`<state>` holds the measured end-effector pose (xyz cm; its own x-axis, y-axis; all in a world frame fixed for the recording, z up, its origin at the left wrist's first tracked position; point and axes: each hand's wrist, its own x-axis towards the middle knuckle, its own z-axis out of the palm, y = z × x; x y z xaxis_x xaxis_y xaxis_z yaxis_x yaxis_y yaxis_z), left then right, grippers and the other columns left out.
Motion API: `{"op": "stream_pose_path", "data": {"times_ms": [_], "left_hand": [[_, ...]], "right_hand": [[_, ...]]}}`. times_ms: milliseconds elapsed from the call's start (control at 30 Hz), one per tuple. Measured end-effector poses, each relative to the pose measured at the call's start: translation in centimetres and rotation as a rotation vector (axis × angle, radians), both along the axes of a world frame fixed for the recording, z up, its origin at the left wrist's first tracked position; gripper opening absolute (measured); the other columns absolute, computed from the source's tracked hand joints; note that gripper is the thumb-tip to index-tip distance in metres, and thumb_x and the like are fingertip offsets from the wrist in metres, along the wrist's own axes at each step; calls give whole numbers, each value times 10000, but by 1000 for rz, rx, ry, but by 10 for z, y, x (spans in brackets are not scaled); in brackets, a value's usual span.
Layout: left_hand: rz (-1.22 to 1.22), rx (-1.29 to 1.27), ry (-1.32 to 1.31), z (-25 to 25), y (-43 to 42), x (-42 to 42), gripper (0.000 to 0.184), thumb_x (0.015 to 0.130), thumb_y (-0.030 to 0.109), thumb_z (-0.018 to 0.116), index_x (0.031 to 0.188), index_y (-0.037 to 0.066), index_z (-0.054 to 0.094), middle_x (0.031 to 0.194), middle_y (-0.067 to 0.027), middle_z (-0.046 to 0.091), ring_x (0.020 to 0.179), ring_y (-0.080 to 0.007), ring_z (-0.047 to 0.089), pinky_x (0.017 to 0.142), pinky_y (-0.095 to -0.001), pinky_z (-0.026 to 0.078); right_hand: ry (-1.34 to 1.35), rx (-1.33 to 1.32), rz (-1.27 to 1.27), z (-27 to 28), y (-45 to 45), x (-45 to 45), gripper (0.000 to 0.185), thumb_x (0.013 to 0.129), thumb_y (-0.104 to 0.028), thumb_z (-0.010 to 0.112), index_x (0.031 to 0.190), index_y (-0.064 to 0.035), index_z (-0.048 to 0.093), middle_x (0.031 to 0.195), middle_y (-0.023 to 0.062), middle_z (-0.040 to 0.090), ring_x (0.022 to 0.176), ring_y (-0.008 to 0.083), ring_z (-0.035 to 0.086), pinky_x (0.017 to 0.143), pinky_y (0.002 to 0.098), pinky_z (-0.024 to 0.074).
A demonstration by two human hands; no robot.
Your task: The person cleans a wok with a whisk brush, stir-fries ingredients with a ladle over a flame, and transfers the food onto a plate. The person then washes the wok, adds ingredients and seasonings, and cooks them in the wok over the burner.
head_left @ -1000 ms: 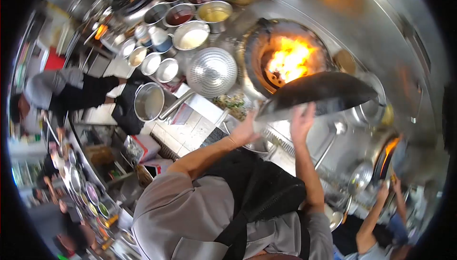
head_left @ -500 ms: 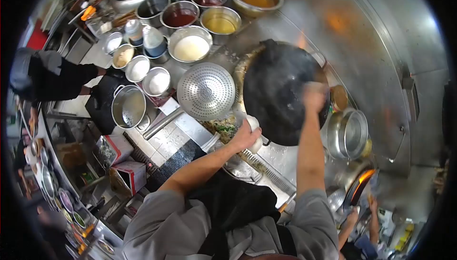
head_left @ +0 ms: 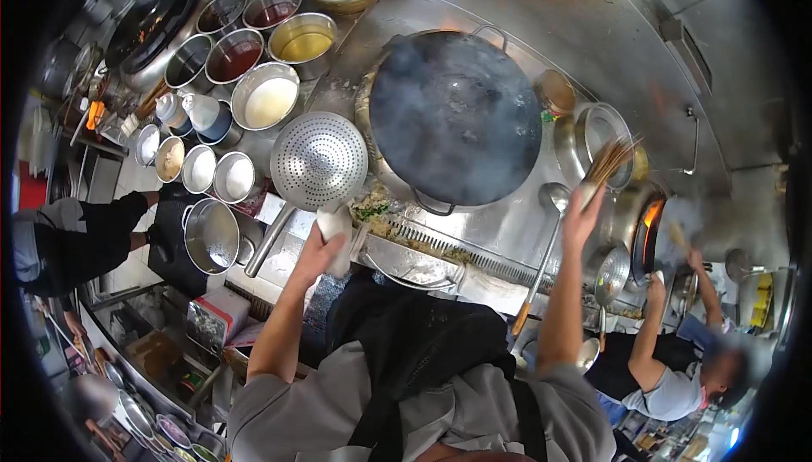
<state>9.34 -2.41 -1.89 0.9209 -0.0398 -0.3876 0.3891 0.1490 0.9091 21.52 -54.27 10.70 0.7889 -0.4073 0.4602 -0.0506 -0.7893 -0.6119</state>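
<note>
My left hand (head_left: 313, 256) is closed around a folded white cloth (head_left: 336, 238), near the handle of the perforated strainer (head_left: 320, 162). To the right, my right hand (head_left: 582, 215) grips a bamboo wok brush (head_left: 611, 160), its bristles pointing up and away from me. Between and beyond my hands, a large black wok (head_left: 457, 120) sits on the burner with steam rising from it. Neither hand touches the wok. A ladle (head_left: 545, 246) with a wooden handle end lies just left of my right forearm.
Metal bowls of sauces and oil (head_left: 304, 43) stand at the upper left, with smaller seasoning bowls (head_left: 234, 176) below. Food scraps (head_left: 372, 207) lie along the drain grate (head_left: 423, 248). At the right, a co-worker (head_left: 655, 352) works over a flaming wok. Another person (head_left: 76, 238) stands at the left.
My right hand has moved from over the wok to its right side with the brush. My left hand and cloth have come away from the wok's rim. The view has shifted.
</note>
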Motion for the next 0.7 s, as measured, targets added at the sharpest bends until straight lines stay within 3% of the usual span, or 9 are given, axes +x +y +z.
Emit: {"op": "stream_pose_path", "data": {"times_ms": [33, 133, 200, 267, 300, 367, 467, 600, 700], "left_hand": [[-38, 33, -9, 1, 7, -5, 665, 958, 201, 710, 1502, 20, 373, 1313, -137, 585, 1184, -218, 574, 1025, -388, 479], [-95, 295, -33, -23, 10, -15, 642, 904, 226, 762, 1430, 0, 474, 1264, -175, 613, 1147, -287, 602, 1006, -420, 485], [-23, 928, -294, -74, 13, -15, 675, 817, 305, 821, 1337, -39, 563, 1203, -288, 615, 1092, -469, 584, 961, -496, 481], [-11, 944, -178, -63, 7, -14, 739, 836, 331, 819, 1389, -49, 510, 1245, -277, 596, 1094, -422, 600, 957, -473, 491], [124, 860, -178, -54, -3, -19, 781, 849, 354, 812, 1420, -57, 471, 1261, -272, 588, 1104, -389, 602, 959, -456, 493], [325, 829, -186, -60, -4, -33, 868, 891, 385, 788, 1492, -77, 365, 1290, -248, 581, 1125, -304, 606, 974, -411, 495], [453, 638, -121, -60, 15, -68, 839, 911, 378, 772, 1493, -75, 372, 1289, -239, 590, 1144, -303, 604, 990, -404, 489], [511, 585, -127, -42, 22, -153, 729, 953, 370, 724, 1446, -86, 440, 1195, -225, 648, 1080, -295, 638, 960, -396, 506], [681, 595, 240, -126, 41, -226, 656, 951, 359, 716, 1381, -85, 496, 1145, -212, 667, 1008, -264, 650, 886, -360, 524]], "right_hand": [[64, 2, 109, -20, 0, -40, 694, 1007, -310, 625, 1569, -18, 342, 1466, 289, 514, 1313, 362, 555, 1066, 404, 437], [737, 81, -48, -110, 18, -152, 654, 988, -436, 617, 1452, 13, 510, 1023, 286, 714, 865, 359, 714, 782, 460, 560], [833, 535, 61, -137, 35, -187, 591, 957, -429, 665, 1363, -4, 602, 780, 228, 681, 586, 286, 645, 605, 463, 526], [387, -277, 167, -218, -33, -192, 517, 921, -395, 701, 1258, -5, 664, 837, 244, 705, 669, 383, 667, 692, 495, 547], [276, -544, -63, -158, -25, -185, 536, 900, -350, 712, 1300, -6, 614, 937, 278, 707, 736, 439, 661, 728, 497, 556], [438, -694, -346, -165, -62, -180, 623, 920, -310, 682, 1429, -12, 482, 1062, 344, 672, 854, 465, 672, 788, 528, 541], [629, -149, -61, -204, -131, -171, 699, 963, -278, 609, 1564, -98, 298, 1012, 347, 678, 937, 510, 666, 811, 590, 517], [564, -267, -147, -162, -96, -194, 586, 1025, -258, 513, 1561, -125, 313, 877, 352, 682, 806, 521, 676, 758, 594, 528], [474, -216, -12, -168, -93, -188, 578, 992, -193, 565, 1520, -36, 392, 1028, 353, 684, 983, 532, 664, 849, 550, 540]]}}
